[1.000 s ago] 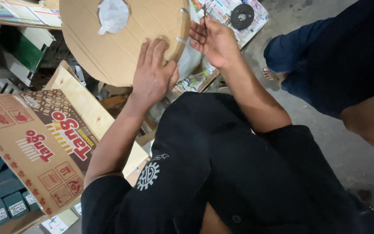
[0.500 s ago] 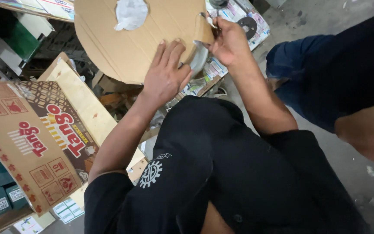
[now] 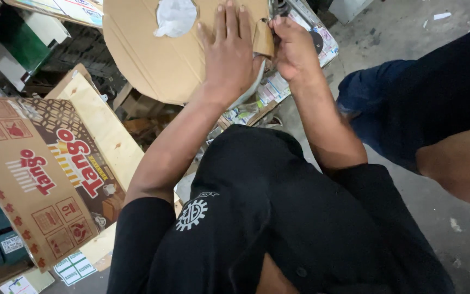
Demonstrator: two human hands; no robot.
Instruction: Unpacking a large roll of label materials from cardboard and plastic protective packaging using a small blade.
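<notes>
Left hand point(image 3: 228, 57) lies flat, fingers spread, pressing the brown cardboard sheet point(image 3: 159, 60) at far centre. Right hand point(image 3: 295, 50) is closed on the sheet's right edge flap. A printed carton point(image 3: 33, 179) lies near left.

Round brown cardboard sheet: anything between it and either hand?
Nothing visible. The left hand lies flat on the round brown cardboard sheet; the right hand grips its right edge directly.
</notes>
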